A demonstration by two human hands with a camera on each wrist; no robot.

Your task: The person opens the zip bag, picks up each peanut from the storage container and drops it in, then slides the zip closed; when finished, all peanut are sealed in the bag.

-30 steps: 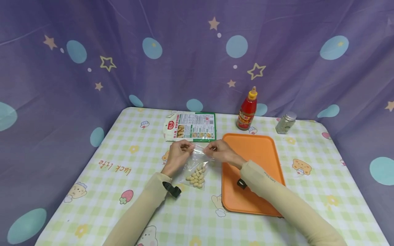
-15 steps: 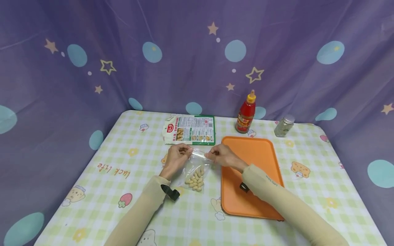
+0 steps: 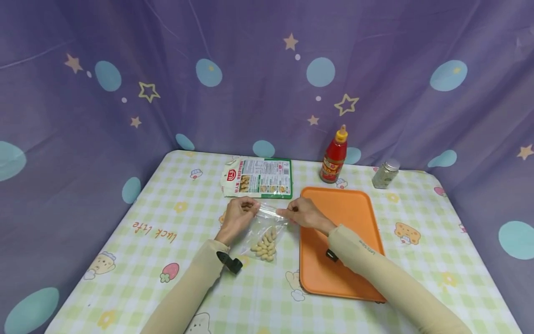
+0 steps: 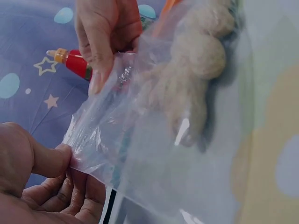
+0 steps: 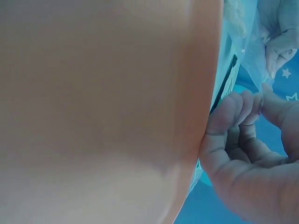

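Note:
A clear zip bag (image 3: 257, 228) with several pale, peanut-like pieces (image 3: 265, 246) in its bottom lies near the middle of the table. My left hand (image 3: 238, 218) pinches the left end of the bag's mouth between thumb and fingers. At the other end, the right hand (image 3: 308, 215) pinches the zip strip, its wrist over an orange tray. In the left wrist view the mouth stretches between both thumbs, and the pieces (image 4: 198, 56) show through the plastic. The right wrist view has the right hand's thumb and fingertip (image 5: 258, 102) meeting at the bag's corner.
The orange tray (image 3: 329, 269) lies right of the bag, partly under the right forearm. Behind the bag is a flat printed food packet (image 3: 267, 178). A red sauce bottle (image 3: 335, 157) and a small glass jar (image 3: 385, 174) stand farther back, before the purple curtain (image 3: 250, 106).
Both hands keep their pinch on the zip bag. Its mouth looks straighter and flatter than a second ago, with the right hand shifted slightly. The head view has tilted up a little.

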